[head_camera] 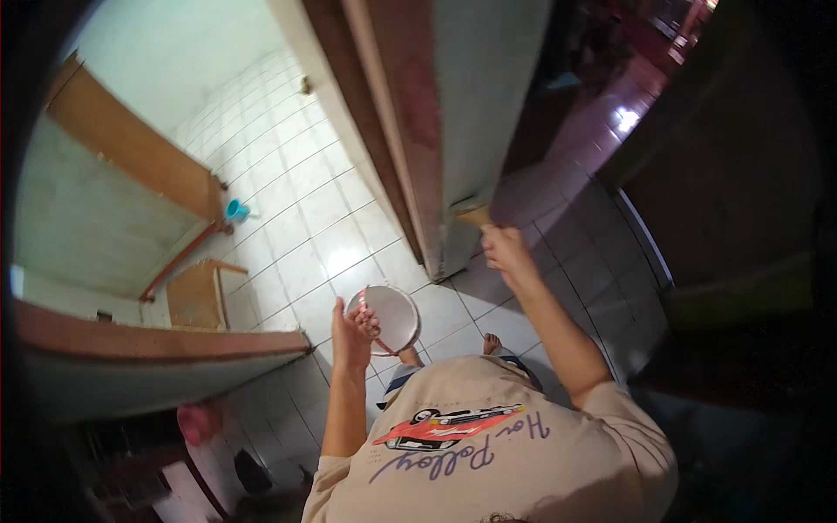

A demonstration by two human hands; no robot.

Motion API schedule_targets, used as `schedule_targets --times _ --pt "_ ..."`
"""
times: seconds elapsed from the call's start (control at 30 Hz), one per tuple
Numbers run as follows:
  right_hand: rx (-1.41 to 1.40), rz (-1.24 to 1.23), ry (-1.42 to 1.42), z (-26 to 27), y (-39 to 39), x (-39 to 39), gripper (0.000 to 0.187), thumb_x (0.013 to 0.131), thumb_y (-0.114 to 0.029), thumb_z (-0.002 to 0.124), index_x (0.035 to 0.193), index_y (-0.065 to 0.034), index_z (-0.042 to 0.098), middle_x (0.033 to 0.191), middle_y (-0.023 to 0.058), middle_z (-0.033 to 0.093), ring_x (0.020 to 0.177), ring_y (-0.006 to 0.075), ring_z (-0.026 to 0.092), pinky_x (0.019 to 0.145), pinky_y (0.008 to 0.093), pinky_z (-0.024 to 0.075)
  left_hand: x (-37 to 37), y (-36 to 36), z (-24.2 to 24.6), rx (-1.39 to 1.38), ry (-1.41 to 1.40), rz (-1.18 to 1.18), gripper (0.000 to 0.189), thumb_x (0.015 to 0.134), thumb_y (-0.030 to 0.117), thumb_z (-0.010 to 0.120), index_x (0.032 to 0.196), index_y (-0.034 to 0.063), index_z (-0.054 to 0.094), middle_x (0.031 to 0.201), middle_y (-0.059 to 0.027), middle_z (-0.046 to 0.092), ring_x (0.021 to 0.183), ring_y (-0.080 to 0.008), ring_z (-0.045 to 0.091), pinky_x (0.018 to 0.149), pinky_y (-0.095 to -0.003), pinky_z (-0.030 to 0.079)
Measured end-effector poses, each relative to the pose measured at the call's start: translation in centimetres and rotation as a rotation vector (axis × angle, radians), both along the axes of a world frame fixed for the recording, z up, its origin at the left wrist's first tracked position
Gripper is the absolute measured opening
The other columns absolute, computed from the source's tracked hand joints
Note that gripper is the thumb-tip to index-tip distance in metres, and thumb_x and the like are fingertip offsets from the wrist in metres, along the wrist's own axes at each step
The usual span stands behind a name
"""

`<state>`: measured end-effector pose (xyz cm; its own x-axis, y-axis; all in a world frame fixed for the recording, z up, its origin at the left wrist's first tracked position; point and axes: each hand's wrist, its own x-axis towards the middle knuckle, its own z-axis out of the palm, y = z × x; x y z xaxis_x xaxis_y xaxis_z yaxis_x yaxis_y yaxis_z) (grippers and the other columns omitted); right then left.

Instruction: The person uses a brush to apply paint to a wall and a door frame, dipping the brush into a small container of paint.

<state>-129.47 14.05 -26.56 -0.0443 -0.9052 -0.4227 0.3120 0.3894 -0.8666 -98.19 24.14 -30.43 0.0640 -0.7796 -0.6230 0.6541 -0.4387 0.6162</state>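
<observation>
My left hand (355,330) grips the reddish handle of a pail (400,319), which hangs in front of my legs. The pail's inside is pale; I cannot tell whether there is liquid at its bottom. My right hand (505,252) is closed around a flat yellowish brush (476,214), seemingly a paintbrush. Its far end is at the lower part of the pale wall face (480,118) beside the doorway, touching it or very near. A dark mark shows on the wall just by the brush end.
A brown door frame (366,111) runs up left of that wall. Beyond it lies a white tiled floor (314,216) with a blue dipper (237,210) and a wooden stool or box (196,294). Another wall end (301,341) juts in at left. A pink basin (196,423) sits behind it.
</observation>
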Motion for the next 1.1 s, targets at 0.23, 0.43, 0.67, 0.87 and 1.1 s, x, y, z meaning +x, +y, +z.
schedule_targets --times 0.23,0.43,0.67,0.87,1.1 --pt "-0.207 -0.124 -0.179 3.2 4.2 -4.0 0.024 0.098 -0.027 0.054 0.112 -0.0079 0.052 0.071 -0.0022 0.045 0.049 0.0020 0.035 0.040 0.0182 0.0270 -1.7 -0.3 -1.2 0.001 -0.075 -0.013 0.061 0.090 0.063 0.045 0.099 0.0028 0.049 0.080 -0.0049 0.055 0.066 -0.0151 0.056 0.059 -0.0282 0.044" --pt "-0.215 -0.088 -0.068 -5.6 0.4 -5.9 0.020 0.100 -0.027 0.048 0.108 -0.0100 0.053 0.068 -0.0031 0.043 0.047 0.0038 0.031 0.042 0.0210 0.0268 -3.2 -0.1 -0.8 0.045 -0.109 0.106 0.058 0.091 0.063 0.046 0.100 0.0053 0.049 0.079 -0.0045 0.057 0.065 -0.0140 0.058 0.056 -0.0271 0.044" --pt "0.015 -0.029 0.004 -14.0 -2.6 -9.7 0.022 0.099 -0.031 0.052 0.102 -0.0101 0.054 0.068 -0.0031 0.043 0.045 0.0053 0.033 0.041 0.0237 0.0271 -4.0 0.2 -0.5 0.043 -0.127 0.272 0.059 0.087 0.064 0.051 0.103 0.0071 0.052 0.077 -0.0036 0.058 0.058 -0.0119 0.057 0.049 -0.0251 0.041" --pt "0.231 0.031 -0.015 -17.4 -5.7 -12.0 0.025 0.098 -0.035 0.052 0.101 -0.0096 0.054 0.066 -0.0026 0.042 0.046 0.0070 0.034 0.041 0.0242 0.0283 -5.1 1.2 0.2 0.081 -0.198 0.496 0.060 0.089 0.062 0.050 0.101 0.0039 0.053 0.076 -0.0032 0.053 0.055 -0.0110 0.053 0.046 -0.0233 0.038" --pt "0.411 0.266 0.007 -19.7 -11.3 -12.2 0.025 0.099 -0.032 0.049 0.101 -0.0081 0.055 0.064 -0.0022 0.043 0.046 0.0074 0.035 0.041 0.0247 0.0292 -6.3 3.9 0.3 0.152 -0.319 0.798 0.060 0.089 0.061 0.052 0.100 0.0018 0.054 0.073 -0.0044 0.054 0.050 -0.0113 0.050 0.042 -0.0246 0.037"
